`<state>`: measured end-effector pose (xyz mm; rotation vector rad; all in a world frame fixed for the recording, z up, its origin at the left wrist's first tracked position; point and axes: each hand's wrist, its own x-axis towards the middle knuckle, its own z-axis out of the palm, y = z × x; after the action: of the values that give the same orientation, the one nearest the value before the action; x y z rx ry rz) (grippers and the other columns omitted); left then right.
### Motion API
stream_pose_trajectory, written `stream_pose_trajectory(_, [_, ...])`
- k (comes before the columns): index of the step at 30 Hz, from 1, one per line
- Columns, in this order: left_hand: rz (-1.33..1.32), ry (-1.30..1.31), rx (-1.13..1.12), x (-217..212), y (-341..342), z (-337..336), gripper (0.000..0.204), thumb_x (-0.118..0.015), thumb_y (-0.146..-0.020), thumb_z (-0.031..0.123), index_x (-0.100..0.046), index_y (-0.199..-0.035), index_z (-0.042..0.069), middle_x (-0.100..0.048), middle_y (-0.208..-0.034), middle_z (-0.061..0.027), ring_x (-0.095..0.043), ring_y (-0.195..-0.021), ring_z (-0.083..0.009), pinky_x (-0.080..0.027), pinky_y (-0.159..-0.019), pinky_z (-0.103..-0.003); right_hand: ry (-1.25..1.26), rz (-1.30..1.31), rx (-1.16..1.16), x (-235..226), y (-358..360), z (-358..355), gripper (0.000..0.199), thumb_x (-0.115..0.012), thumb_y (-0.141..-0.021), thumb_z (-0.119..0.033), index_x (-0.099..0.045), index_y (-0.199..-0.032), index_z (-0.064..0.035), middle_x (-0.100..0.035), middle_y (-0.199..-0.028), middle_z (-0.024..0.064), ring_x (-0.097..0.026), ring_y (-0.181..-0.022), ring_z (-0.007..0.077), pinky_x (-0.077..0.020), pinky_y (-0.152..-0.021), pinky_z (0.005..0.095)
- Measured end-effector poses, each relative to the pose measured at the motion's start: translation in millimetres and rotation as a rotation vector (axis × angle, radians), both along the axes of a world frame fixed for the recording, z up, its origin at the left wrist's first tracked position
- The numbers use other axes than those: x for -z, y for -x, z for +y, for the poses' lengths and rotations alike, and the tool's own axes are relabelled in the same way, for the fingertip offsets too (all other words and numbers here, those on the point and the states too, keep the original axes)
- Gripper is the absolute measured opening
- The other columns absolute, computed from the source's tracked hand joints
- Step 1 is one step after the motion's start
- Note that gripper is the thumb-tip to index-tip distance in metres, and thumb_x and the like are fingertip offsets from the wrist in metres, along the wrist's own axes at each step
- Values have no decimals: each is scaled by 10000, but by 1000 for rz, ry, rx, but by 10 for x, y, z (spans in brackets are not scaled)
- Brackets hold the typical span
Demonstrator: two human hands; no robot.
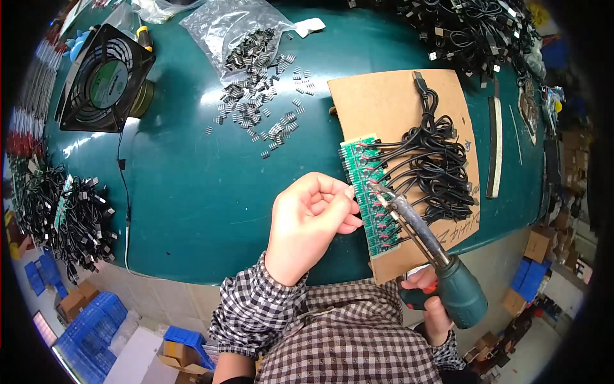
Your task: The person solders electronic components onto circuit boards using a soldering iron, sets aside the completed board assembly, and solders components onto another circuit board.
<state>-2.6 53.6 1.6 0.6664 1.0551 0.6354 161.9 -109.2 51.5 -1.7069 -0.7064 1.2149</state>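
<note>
A green circuit board panel (366, 192) lies along the left edge of a cardboard sheet (371, 96), with black pin headers along its left side. Bundled black cables (441, 169) run from its right side. My left hand (310, 221) is closed in a pinch at the panel's left edge; what sits between the fingertips is too small to make out. My right hand (435, 307) grips the handle of a dark green soldering gun (464, 291). Its tip rests at or just above the middle of the panel; contact cannot be told.
Loose black pin headers (256, 105) spill from a clear plastic bag (214, 32) on the green table (185, 185). A black fan (105, 80) stands far left. Cable piles (77, 224) (467, 32) lie at left and far right. A dark strip (494, 147) lies right of the cardboard.
</note>
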Motion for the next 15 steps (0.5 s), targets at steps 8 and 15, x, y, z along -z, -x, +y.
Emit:
stream_pose_trajectory(8, [-15, 10, 21, 6, 11, 21, 167, -554, -857, 109, -540, -876, -56, -607, -758, -116, -625, -635, -157, -527, -570, -226, 91, -5, -71, -39, -1, 49, 428, -613, -764, -396, -479, -876, -6, -546, -825, 142, -539, -673, 178, -466, -569, 276])
stream_pose_trajectory(15, [-19, 23, 33, -2, 19, 35, 158, -554, -856, 101, -540, -876, -55, -608, -763, -115, -627, -643, -160, -528, -575, -227, 53, -7, -46, -4, 7, 43, 440, -619, -759, -404, -477, -870, -2, -528, -802, 131, -539, -678, 184, -480, -588, 293])
